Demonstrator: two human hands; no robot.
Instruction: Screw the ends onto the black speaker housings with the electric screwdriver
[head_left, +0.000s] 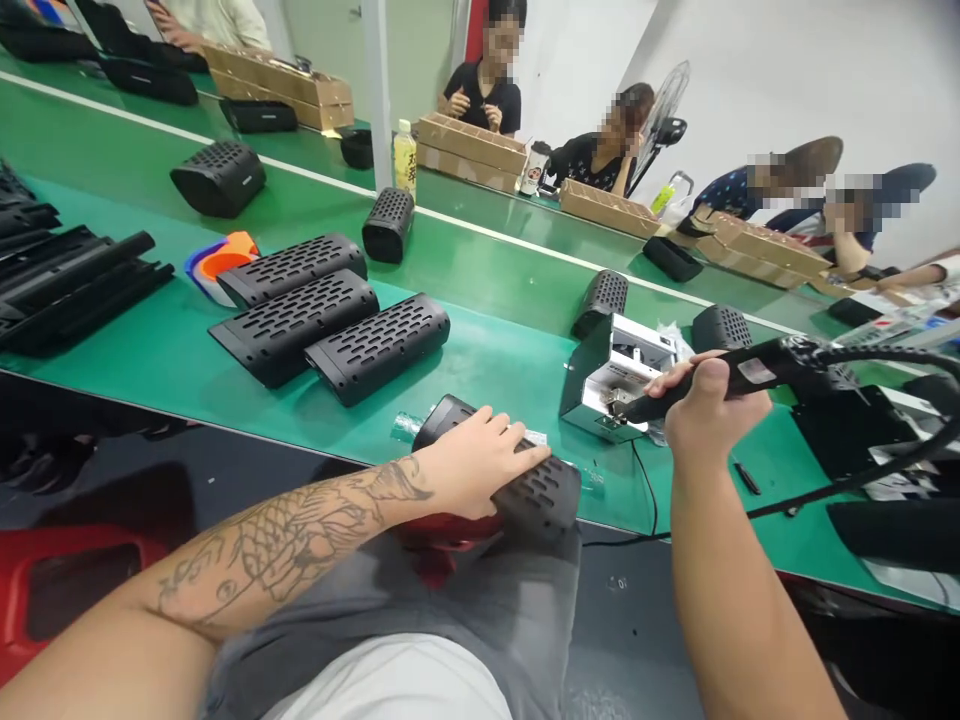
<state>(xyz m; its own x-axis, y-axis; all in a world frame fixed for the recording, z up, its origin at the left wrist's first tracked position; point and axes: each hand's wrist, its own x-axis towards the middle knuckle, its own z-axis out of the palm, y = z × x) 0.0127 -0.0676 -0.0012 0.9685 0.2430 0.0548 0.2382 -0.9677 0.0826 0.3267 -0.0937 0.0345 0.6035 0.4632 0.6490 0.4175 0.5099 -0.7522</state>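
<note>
My left hand point(476, 465) grips a black slotted speaker housing point(551, 495) at the near table edge, fingers laid over its top. In my right hand point(712, 405) is a black electric screwdriver point(761, 370), held sideways with a cable off its back end. The screwdriver's tip points into the front of a silver and black screw feeder box point(589, 390); whether a screw sits on the tip is too small to tell. Several similar speaker housings point(382, 345) lie to the left, beyond my left hand.
Black long parts point(75, 275) are stacked at far left, near an orange and blue tape dispenser point(232, 255). A white post point(379, 100) and yellow bottle point(405, 160) stand across the green table point(495, 350). Co-workers sit opposite behind cardboard boxes point(472, 150). A black cable point(862, 475) crosses at right.
</note>
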